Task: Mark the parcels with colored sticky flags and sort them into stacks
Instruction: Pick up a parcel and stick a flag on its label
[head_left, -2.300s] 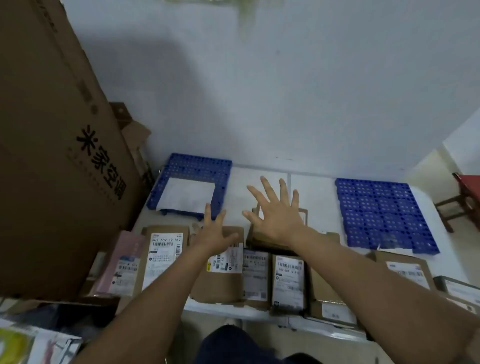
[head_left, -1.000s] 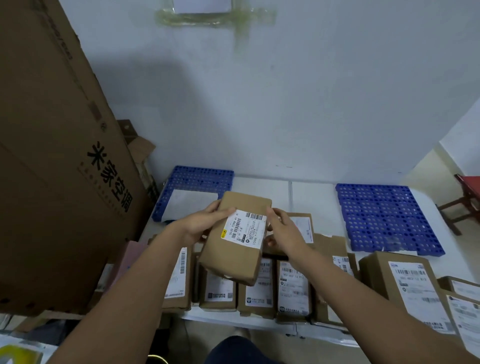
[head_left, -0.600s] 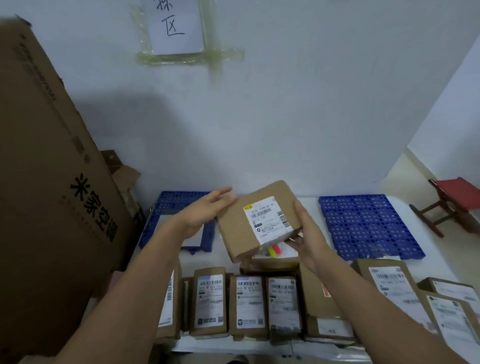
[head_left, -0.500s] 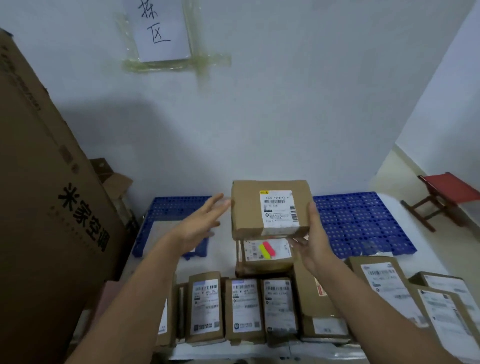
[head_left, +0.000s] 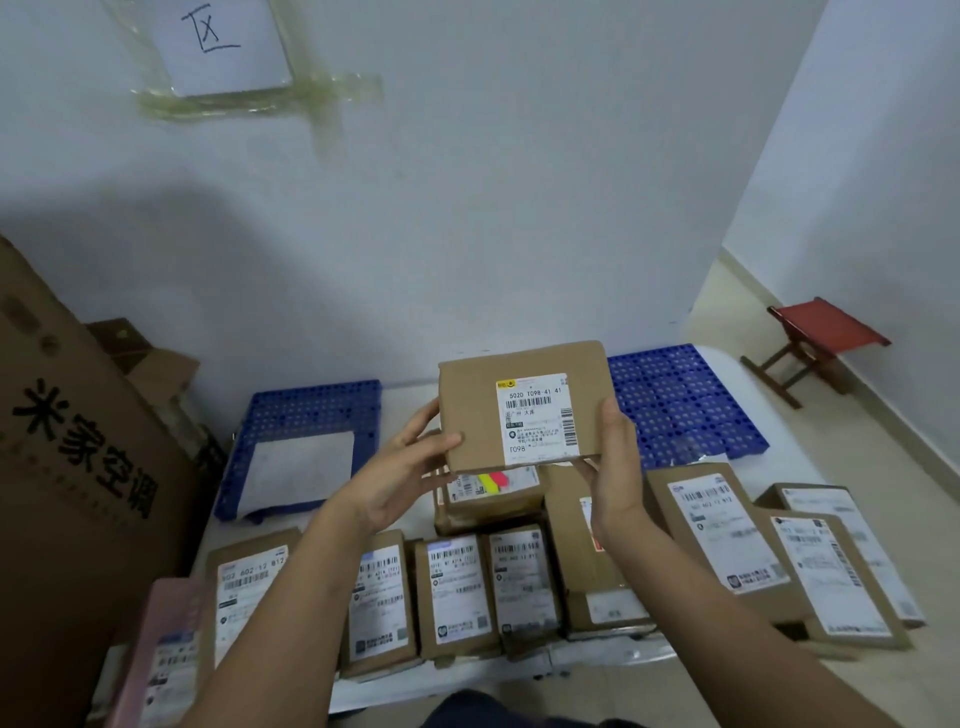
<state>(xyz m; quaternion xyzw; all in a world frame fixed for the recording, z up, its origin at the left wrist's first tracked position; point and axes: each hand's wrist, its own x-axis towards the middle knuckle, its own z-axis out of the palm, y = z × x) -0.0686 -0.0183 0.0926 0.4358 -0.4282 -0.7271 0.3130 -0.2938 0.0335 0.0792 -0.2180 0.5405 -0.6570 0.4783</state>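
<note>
Parcel (head_left: 522, 408) sat gripped at both sides by your left hand (head_left: 400, 475) and right hand (head_left: 615, 467) fingers — best read its label squarely before flagging.

A white table (head_left: 405, 410) carries two blue mats (head_left: 311, 415), one at each far corner. A row of brown parcels (head_left: 457, 592) lies along its near edge.
</note>
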